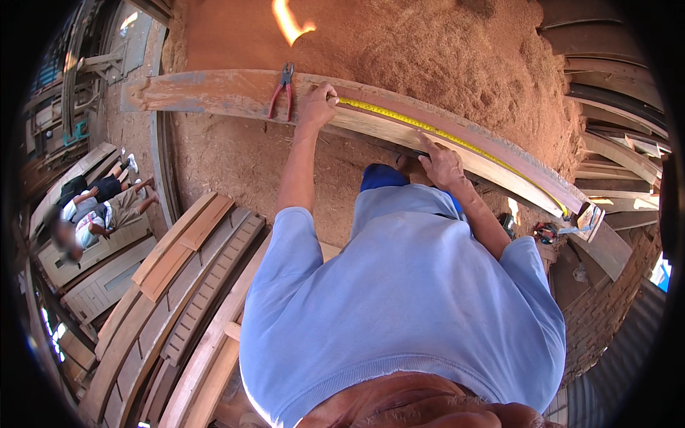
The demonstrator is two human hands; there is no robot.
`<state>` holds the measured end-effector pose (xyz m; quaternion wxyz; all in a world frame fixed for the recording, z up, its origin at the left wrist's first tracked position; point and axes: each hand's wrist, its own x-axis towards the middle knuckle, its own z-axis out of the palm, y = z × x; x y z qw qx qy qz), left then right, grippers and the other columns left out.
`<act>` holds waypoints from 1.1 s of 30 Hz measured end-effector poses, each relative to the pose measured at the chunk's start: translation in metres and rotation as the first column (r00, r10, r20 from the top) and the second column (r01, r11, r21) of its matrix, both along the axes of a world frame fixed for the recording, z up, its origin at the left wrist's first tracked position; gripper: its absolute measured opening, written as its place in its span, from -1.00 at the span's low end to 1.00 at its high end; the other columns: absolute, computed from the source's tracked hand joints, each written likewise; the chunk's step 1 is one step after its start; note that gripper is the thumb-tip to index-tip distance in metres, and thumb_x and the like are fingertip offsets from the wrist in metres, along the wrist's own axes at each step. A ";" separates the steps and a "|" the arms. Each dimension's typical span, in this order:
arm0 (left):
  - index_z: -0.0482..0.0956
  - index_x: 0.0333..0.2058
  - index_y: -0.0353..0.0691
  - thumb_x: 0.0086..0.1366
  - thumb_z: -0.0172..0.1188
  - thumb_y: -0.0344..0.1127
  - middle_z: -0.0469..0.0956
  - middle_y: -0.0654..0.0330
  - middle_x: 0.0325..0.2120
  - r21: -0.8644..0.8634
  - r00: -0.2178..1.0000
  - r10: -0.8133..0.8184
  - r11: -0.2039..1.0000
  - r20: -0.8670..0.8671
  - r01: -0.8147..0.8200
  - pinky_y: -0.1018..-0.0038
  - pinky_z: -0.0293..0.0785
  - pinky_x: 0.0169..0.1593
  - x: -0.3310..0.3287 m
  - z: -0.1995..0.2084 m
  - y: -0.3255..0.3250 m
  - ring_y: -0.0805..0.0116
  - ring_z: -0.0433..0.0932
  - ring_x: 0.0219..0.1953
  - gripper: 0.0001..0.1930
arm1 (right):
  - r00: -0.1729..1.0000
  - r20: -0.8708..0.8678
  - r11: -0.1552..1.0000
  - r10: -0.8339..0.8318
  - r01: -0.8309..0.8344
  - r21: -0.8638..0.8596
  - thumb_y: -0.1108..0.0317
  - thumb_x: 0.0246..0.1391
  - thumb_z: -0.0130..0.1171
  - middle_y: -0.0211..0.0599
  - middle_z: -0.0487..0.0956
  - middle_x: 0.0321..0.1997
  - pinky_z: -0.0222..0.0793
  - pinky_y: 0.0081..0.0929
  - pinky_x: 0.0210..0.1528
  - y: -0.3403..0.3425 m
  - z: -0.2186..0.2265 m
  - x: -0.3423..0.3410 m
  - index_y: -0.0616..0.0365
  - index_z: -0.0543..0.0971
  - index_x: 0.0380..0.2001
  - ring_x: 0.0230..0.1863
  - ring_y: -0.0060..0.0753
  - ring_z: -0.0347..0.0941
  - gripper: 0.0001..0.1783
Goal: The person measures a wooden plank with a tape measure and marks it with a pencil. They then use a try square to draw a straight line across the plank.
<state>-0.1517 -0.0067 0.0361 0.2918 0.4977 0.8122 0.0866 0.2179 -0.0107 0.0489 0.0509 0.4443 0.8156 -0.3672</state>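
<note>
A yellow tape measure [428,129] lies stretched along a pale wooden board [492,161], on top of a long wooden beam. My left hand [318,107] is closed on the tape's left end, its fingers bent against the wood. Farther right, my right hand [444,165] rests at the near edge of the board, index finger stretched toward the tape. A dark edge shows by its thumb; I cannot tell what that is. Pliers with red handles [282,93] lie on the beam [193,91] just left of my left hand.
Reddish sawdust [457,64] covers the ground beyond the beam. Stacked planks [207,250] lie at the lower left, and more timber [614,128] is piled at the right. A red and black tool [546,232] sits near the beam's right end. People [96,214] recline on boards at the left.
</note>
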 end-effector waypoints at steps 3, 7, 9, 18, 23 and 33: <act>0.55 -0.17 -0.08 0.28 0.32 -0.28 0.56 -0.01 -0.10 -0.023 1.000 0.008 1.000 0.003 -0.007 0.12 0.42 0.13 0.002 0.006 0.001 -0.08 0.51 0.07 -0.81 | 1.000 -0.015 1.000 0.001 0.000 0.004 0.17 0.17 0.22 0.14 0.67 -0.18 0.52 0.00 0.02 0.000 -0.001 0.001 -0.23 0.19 0.49 -0.10 0.19 0.62 -0.17; 0.55 -0.16 -0.08 0.28 0.32 -0.27 0.56 -0.01 -0.11 0.000 1.000 0.000 1.000 -0.001 0.000 0.11 0.42 0.13 0.000 0.003 -0.001 -0.08 0.51 0.07 -0.81 | 1.000 0.010 1.000 0.016 -0.016 0.001 0.18 0.17 0.22 0.14 0.67 -0.18 0.52 0.00 0.03 0.001 -0.001 0.000 -0.21 0.20 0.49 -0.10 0.19 0.62 -0.18; 0.55 -0.17 -0.09 0.28 0.32 -0.27 0.56 -0.01 -0.11 -0.005 1.000 0.003 1.000 -0.001 -0.003 0.11 0.42 0.13 0.000 0.004 -0.001 -0.09 0.51 0.06 -0.81 | 1.000 0.000 1.000 0.015 -0.015 0.008 0.18 0.17 0.21 0.14 0.67 -0.18 0.52 0.01 0.03 0.000 -0.001 0.000 -0.20 0.20 0.48 -0.10 0.20 0.62 -0.18; 0.56 -0.19 -0.11 0.26 0.34 -0.29 0.58 -0.04 -0.16 0.055 1.000 -0.015 0.998 0.004 0.014 0.10 0.43 0.09 -0.002 -0.004 -0.003 -0.10 0.53 0.03 -0.81 | 1.000 0.008 1.000 0.012 -0.012 0.007 0.19 0.16 0.22 0.14 0.67 -0.19 0.53 0.00 0.00 0.000 0.001 0.000 -0.18 0.21 0.48 -0.12 0.19 0.62 -0.18; 0.55 -0.19 -0.12 0.26 0.34 -0.30 0.58 -0.04 -0.16 0.054 1.000 -0.016 0.998 0.007 0.016 0.10 0.43 0.09 -0.002 -0.002 -0.003 -0.11 0.53 0.03 -0.80 | 1.000 0.000 1.000 0.003 -0.003 0.031 0.19 0.16 0.22 0.14 0.67 -0.21 0.53 0.01 0.01 -0.002 0.000 0.000 -0.19 0.21 0.48 -0.13 0.19 0.63 -0.18; 0.55 -0.19 -0.10 0.26 0.33 -0.31 0.57 -0.05 -0.14 0.019 1.000 0.003 1.000 0.028 -0.004 0.10 0.43 0.09 0.001 0.003 -0.002 -0.11 0.52 0.04 -0.81 | 0.999 0.037 1.000 -0.010 0.010 -0.010 0.18 0.15 0.23 0.12 0.68 -0.23 0.53 0.02 0.01 0.000 0.005 -0.003 -0.20 0.22 0.48 -0.14 0.18 0.63 -0.18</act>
